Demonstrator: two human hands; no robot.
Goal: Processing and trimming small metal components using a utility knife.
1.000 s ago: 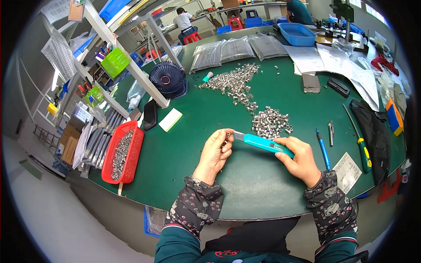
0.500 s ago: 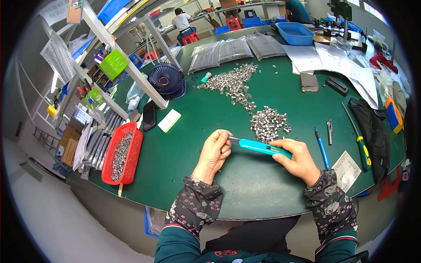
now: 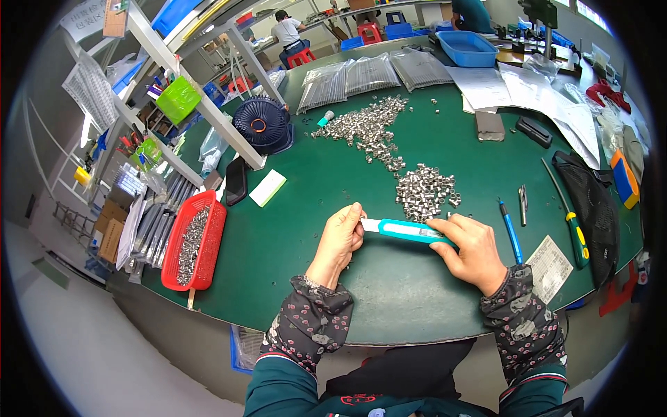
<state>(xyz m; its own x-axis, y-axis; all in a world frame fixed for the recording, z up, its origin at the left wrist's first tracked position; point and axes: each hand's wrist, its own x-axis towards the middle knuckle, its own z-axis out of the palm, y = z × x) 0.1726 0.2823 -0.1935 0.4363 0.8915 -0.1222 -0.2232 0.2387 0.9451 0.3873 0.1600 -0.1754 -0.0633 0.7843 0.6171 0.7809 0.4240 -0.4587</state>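
Note:
My right hand (image 3: 470,251) is closed around the handle of a turquoise utility knife (image 3: 403,230), held level above the table. Its blade (image 3: 370,224) is out and points left to my left hand (image 3: 338,240). The thumb and fingers of that hand are pinched together at the blade's tip; whatever sits between them is hidden. Just beyond the knife lies a pile of small silver metal rings (image 3: 425,191). A larger heap of the same rings (image 3: 368,128) spreads farther back.
At the left stands a red basket (image 3: 217,240) of small metal pieces, near a phone (image 3: 236,182) and a dark blue fan (image 3: 262,127). A blue pen (image 3: 511,233) and a screwdriver (image 3: 575,240) lie at the right. Bagged tubes (image 3: 373,76) line the back.
The knife has rolled in my right hand, so its blade and handle face now look brighter. My left fingers stay at the blade tip, the thumb slightly raised.

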